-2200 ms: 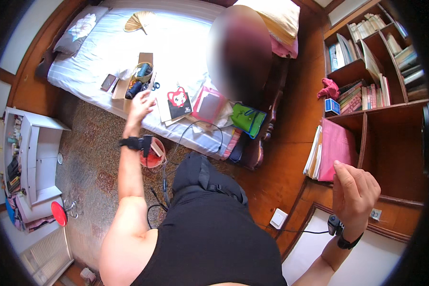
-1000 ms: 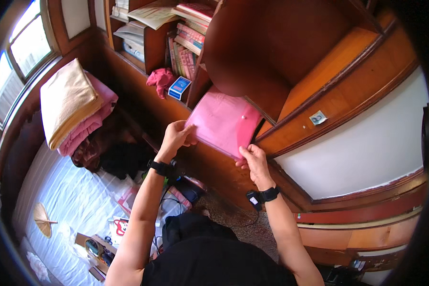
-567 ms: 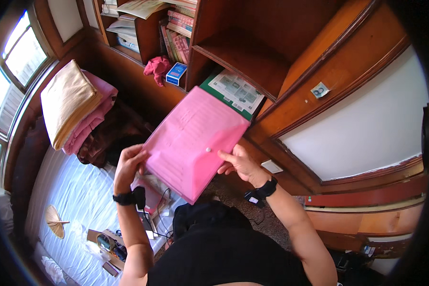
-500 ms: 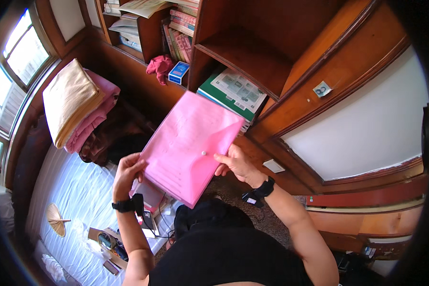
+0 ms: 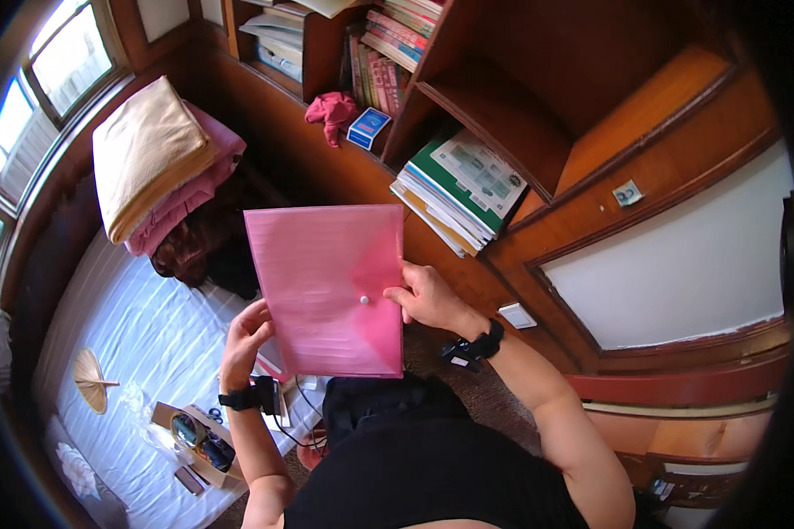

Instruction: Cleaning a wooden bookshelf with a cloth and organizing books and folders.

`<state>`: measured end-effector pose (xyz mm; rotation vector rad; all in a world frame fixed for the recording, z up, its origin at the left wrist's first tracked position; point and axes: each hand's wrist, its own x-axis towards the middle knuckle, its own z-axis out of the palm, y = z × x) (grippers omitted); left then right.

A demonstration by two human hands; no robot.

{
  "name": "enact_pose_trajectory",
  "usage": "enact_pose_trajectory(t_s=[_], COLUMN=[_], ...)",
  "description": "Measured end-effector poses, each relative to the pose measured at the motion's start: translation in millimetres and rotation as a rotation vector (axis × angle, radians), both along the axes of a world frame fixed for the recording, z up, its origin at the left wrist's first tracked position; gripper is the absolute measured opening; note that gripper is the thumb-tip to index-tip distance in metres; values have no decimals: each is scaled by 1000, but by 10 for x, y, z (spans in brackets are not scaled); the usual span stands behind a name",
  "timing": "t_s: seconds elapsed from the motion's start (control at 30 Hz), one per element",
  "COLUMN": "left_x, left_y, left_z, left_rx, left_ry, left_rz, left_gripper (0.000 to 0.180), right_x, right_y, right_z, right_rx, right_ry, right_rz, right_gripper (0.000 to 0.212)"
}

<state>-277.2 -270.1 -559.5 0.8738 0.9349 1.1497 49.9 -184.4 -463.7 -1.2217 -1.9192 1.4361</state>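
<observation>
A pink translucent document folder (image 5: 322,273) with a white snap button is held up in front of my body. Its left edge is gripped by my left hand (image 5: 249,342), thumb on the front face. On the opposite edge, beside the button, my right hand (image 5: 428,298) pinches the folder near its flap. Both wrists wear black straps with small devices. Past the folder's upper right, a stack of papers and books (image 5: 463,189) with a green cover on top lies in the lower shelf compartment.
Upper shelves hold books (image 5: 384,75), a red cloth (image 5: 331,115) and a blue box (image 5: 368,128). Folded blankets (image 5: 154,159) are piled on the bed's far end. On the white bed sheet (image 5: 106,309) lie a hand fan (image 5: 90,381), an open cardboard box (image 5: 205,441) and a phone (image 5: 189,480).
The folder has turned from a slant to nearly upright and moved slightly left and down, uncovering more of the paper stack. The surroundings have shifted with the head's motion. Both hands keep their hold.
</observation>
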Motion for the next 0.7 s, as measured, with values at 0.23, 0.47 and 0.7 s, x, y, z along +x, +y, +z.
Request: enact_pose_trajectory(t_s=[0.23,0.47,0.7], left_x=[259,392,567], left_y=[148,118,189], left_z=[-88,-40,126], left_rx=[-67,-233,-192], left_ry=[-27,-115,-65], left_rz=[-224,-244,-213], left_gripper=[61,60,51], right_x=[290,658,810], right_y=[-69,-139,-229], right_z=[-207,-106,-66], right_rx=[-206,-327,-305], right_ry=[41,81,105], right_rz=[-220,-344,-399], right_gripper=[18,19,22])
